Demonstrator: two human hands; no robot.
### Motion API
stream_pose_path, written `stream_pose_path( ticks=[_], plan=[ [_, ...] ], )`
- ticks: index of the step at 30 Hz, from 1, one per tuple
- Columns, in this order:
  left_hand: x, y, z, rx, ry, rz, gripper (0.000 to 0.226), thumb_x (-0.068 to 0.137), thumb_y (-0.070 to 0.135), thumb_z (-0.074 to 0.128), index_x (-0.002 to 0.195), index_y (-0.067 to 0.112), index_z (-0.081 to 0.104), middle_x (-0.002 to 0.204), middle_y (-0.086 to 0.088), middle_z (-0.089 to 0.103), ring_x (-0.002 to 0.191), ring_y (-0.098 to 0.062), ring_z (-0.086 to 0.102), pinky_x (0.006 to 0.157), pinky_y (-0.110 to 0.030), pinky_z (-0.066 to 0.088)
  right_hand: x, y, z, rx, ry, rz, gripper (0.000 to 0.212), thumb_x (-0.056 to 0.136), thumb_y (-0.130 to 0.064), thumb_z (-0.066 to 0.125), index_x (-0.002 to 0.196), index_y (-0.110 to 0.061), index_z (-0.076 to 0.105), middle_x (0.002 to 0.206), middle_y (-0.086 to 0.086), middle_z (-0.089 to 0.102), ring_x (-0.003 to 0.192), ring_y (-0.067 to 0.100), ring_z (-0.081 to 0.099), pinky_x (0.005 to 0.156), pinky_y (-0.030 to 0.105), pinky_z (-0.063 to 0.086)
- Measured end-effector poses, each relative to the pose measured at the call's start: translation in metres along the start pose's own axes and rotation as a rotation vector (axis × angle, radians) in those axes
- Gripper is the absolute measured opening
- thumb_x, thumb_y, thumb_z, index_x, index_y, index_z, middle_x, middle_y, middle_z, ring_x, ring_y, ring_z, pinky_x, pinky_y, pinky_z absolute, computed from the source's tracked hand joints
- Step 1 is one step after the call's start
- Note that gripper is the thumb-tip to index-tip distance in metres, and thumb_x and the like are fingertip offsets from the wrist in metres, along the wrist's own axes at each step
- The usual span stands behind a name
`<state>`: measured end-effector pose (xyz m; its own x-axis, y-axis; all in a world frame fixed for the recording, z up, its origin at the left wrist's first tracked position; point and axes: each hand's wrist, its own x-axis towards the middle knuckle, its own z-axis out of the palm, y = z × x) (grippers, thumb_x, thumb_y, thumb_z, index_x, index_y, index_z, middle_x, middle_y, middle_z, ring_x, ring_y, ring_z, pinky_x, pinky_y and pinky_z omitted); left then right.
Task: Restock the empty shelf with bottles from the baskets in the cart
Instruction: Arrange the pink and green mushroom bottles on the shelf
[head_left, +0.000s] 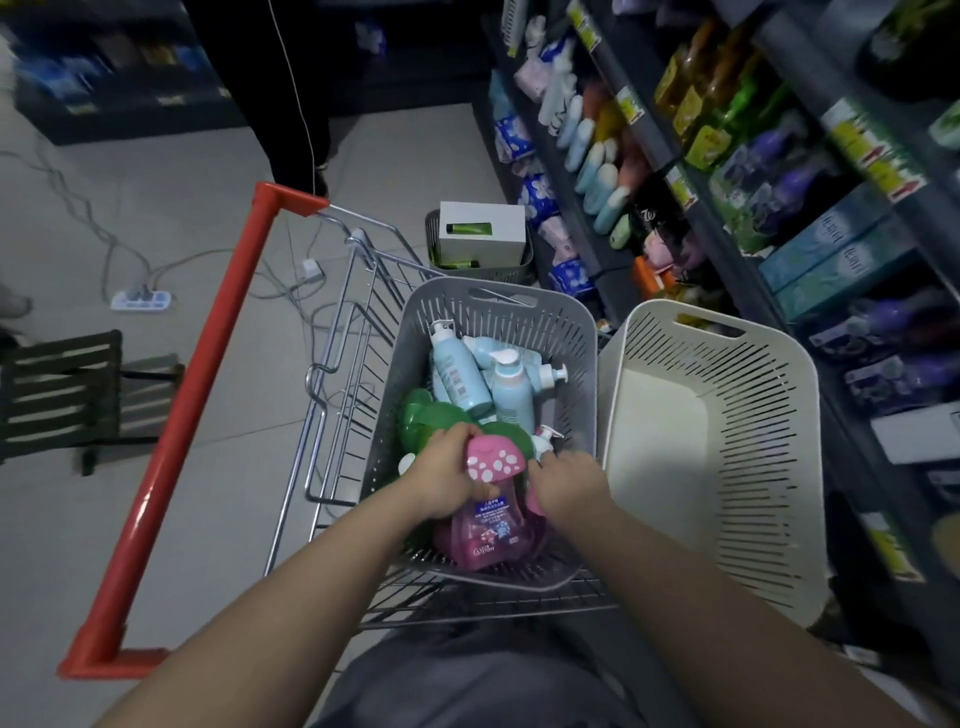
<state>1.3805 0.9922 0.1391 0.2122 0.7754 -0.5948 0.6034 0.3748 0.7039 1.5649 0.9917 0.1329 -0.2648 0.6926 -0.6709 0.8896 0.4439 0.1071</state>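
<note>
A grey slotted basket sits in the wire cart. It holds several light blue pump bottles, green bottles and pink bottles. My left hand grips a pink bottle with a white-spotted mushroom cap by its neck. My right hand reaches down beside it onto a second pink bottle; its fingers are hidden, so the grip is unclear. A white slotted basket with nothing in it stands to the right of the grey one.
Stocked shelves run along the right side. The cart's red handle is at the left. A small grey basket with a white box stands on the floor ahead. Cables and a power strip lie on the floor. A dark stool stands at left.
</note>
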Motion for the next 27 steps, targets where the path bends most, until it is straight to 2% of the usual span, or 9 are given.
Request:
stream_pose_path(
  ticks=[3, 4, 8, 12, 14, 18, 22, 24, 27],
  plan=[
    [-0.003, 0.000, -0.010, -0.071, -0.041, -0.007, 0.063, 0.070, 0.009, 0.085, 0.120, 0.020, 0.048, 0.110, 0.001, 0.061, 0.103, -0.018, 0.061, 0.087, -0.036, 0.057, 0.003, 0.005, -0.002, 0.000, 0.138, -0.048, 0.024, 0.071, -0.029, 0.078, 0.088, -0.014, 0.069, 0.085, 0.010, 0.068, 0.078, 0.028, 0.067, 0.077, 0.033, 0.047],
    [-0.003, -0.001, -0.013, -0.082, -0.035, -0.013, 0.063, 0.069, 0.008, 0.085, 0.119, 0.021, 0.049, 0.109, 0.002, 0.061, 0.102, -0.017, 0.061, 0.083, -0.032, 0.057, 0.004, 0.007, -0.005, -0.101, 0.143, -0.082, 0.027, 0.067, -0.028, 0.080, 0.088, -0.015, 0.069, 0.084, 0.008, 0.068, 0.075, 0.027, 0.068, 0.078, 0.034, 0.048],
    [-0.003, -0.006, -0.023, -0.185, -0.017, -0.055, 0.061, 0.067, 0.003, 0.085, 0.114, 0.024, 0.052, 0.105, 0.002, 0.064, 0.097, -0.015, 0.063, 0.074, -0.027, 0.056, -0.004, 0.019, -0.010, -0.111, 0.087, -0.205, 0.039, 0.086, -0.018, 0.062, 0.123, -0.014, 0.052, 0.122, 0.011, 0.053, 0.108, 0.031, 0.058, 0.096, 0.039, 0.038],
    [-0.002, -0.011, -0.027, -0.273, -0.002, -0.088, 0.061, 0.065, -0.002, 0.085, 0.115, 0.019, 0.056, 0.105, -0.003, 0.067, 0.098, -0.021, 0.065, 0.079, -0.036, 0.058, -0.020, 0.023, -0.011, -0.032, 0.159, -0.345, 0.041, 0.083, -0.017, 0.063, 0.121, -0.014, 0.049, 0.120, 0.012, 0.049, 0.098, 0.033, 0.060, 0.074, 0.038, 0.047],
    [-0.003, -0.011, -0.028, -0.301, -0.011, -0.093, 0.060, 0.065, -0.003, 0.084, 0.114, 0.019, 0.056, 0.105, -0.003, 0.067, 0.097, -0.021, 0.066, 0.080, -0.037, 0.058, -0.027, 0.029, -0.014, -0.003, 0.188, -0.393, 0.041, 0.083, -0.020, 0.064, 0.121, -0.016, 0.049, 0.120, 0.008, 0.052, 0.099, 0.030, 0.060, 0.073, 0.037, 0.051],
    [-0.002, -0.013, -0.030, -0.323, -0.028, -0.089, 0.061, 0.064, -0.002, 0.086, 0.113, 0.019, 0.056, 0.105, -0.004, 0.067, 0.096, -0.022, 0.066, 0.080, -0.038, 0.059, -0.045, 0.045, -0.033, 0.331, 0.181, -0.362, 0.056, 0.071, -0.036, 0.079, 0.118, -0.025, 0.051, 0.117, -0.006, 0.048, 0.101, 0.016, 0.053, 0.079, 0.033, 0.048],
    [-0.002, -0.013, -0.025, -0.397, 0.012, -0.092, 0.067, 0.057, 0.000, 0.090, 0.113, 0.021, 0.058, 0.108, -0.006, 0.066, 0.099, -0.025, 0.065, 0.085, -0.044, 0.059, -0.057, 0.041, -0.042, 0.821, 0.198, -0.179, 0.073, 0.067, -0.035, 0.087, 0.126, -0.039, 0.045, 0.119, -0.015, 0.046, 0.104, 0.013, 0.054, 0.086, 0.031, 0.052],
    [-0.003, -0.013, -0.020, -0.454, 0.041, -0.101, 0.068, 0.056, 0.000, 0.091, 0.112, 0.022, 0.060, 0.110, -0.006, 0.065, 0.100, -0.026, 0.065, 0.083, -0.044, 0.059, -0.059, 0.035, -0.042, 0.900, 0.225, -0.166, 0.083, 0.068, -0.029, 0.088, 0.137, -0.036, 0.043, 0.125, -0.014, 0.045, 0.112, 0.013, 0.052, 0.093, 0.029, 0.051],
    [-0.004, -0.016, -0.017, -0.535, 0.058, -0.112, 0.069, 0.057, 0.001, 0.091, 0.116, 0.021, 0.061, 0.115, -0.008, 0.062, 0.103, -0.028, 0.063, 0.085, -0.044, 0.058, -0.058, 0.028, -0.043, 0.978, 0.336, -0.239, 0.072, 0.067, -0.023, 0.089, 0.132, -0.033, 0.058, 0.125, -0.025, 0.047, 0.126, 0.003, 0.045, 0.106, 0.021, 0.038]
  ],
)
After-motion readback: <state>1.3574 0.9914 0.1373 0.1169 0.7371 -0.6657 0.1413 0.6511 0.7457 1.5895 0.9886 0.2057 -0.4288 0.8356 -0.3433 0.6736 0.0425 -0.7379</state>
